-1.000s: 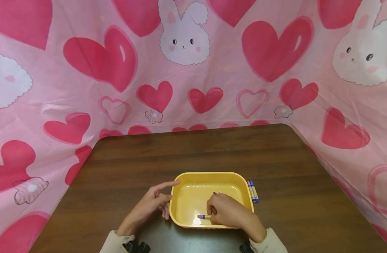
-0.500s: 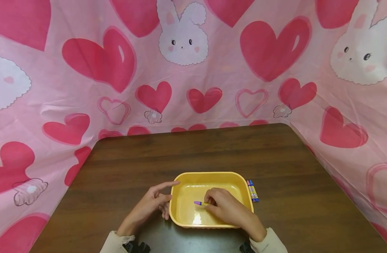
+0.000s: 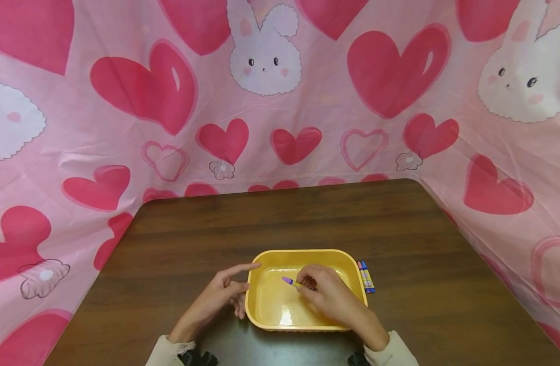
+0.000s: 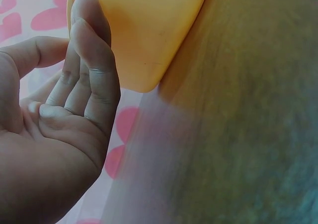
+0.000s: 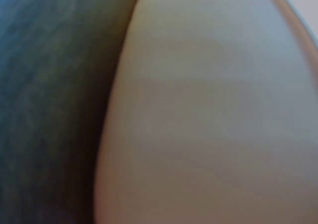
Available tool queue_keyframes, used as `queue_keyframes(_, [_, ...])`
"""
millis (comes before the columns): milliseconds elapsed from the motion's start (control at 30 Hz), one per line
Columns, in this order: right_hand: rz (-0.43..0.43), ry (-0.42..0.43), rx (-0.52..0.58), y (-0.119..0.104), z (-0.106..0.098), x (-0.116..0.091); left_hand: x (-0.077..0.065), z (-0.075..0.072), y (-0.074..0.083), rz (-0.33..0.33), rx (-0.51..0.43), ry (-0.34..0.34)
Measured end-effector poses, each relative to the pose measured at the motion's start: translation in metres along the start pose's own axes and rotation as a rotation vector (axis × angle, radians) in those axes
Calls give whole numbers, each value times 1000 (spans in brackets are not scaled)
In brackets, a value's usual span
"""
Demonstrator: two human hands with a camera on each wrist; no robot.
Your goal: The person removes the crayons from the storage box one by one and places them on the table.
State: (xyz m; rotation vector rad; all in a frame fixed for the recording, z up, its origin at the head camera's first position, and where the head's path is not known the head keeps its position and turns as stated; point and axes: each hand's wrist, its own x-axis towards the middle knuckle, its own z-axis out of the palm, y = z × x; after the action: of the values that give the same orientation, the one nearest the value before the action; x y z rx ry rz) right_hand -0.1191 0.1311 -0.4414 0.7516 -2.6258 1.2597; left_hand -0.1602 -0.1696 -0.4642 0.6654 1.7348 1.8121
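**Right hand (image 3: 328, 292) pinches a thin purple-tipped crayon in a yellow wrapper (image 3: 290, 281) at a glossy yellow rectangular tray with rounded corners (image 3: 268, 300)**

In the head view, the thumb and the curled fingers of the right hand pinch the crayon, and its purple tip points away to the left. The crayon is inside the outline of the tray, near the middle. I cannot tell if it touches the bottom, and its other end is partly hidden by the hand.

The left hand (image 3: 220, 292) is at the left side of the tray, with the fingers spread. Its index finger is stretched to the upper left corner of the rim, and its thumb reaches to the rim lower down. In the left wrist view, the fingers stand against the yellow wall.

Just beside the right wall of the tray, a pink-tipped crayon (image 3: 363, 277) and a blue-tipped crayon (image 3: 368, 277) lie side by side on the dark brown wood-grain table (image 3: 207, 229). Both sleeves are cream-coloured (image 3: 390, 351). Behind the table hangs a pink cloth printed with red hearts and white rabbits (image 3: 261, 112). The right wrist view is too blurred to show the fingers.
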Motion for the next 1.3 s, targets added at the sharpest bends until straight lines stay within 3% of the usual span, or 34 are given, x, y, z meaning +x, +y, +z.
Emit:
queue_keyframes(267, [-3, 65, 33, -2, -11, -2, 0, -1, -1, 27, -30, -14])
queue_keyframes(567, [-1, 104, 8, 0, -27, -8, 0, -2, 0, 8, -42, -8])
queue_keyframes(800, [-21, 191, 28, 4, -41, -17, -1, -3, -1, 17, -55, -21])
queue_keyframes(1300, [167, 296, 193, 26, -55, -31, 0, -2, -2, 39, -54, -27])
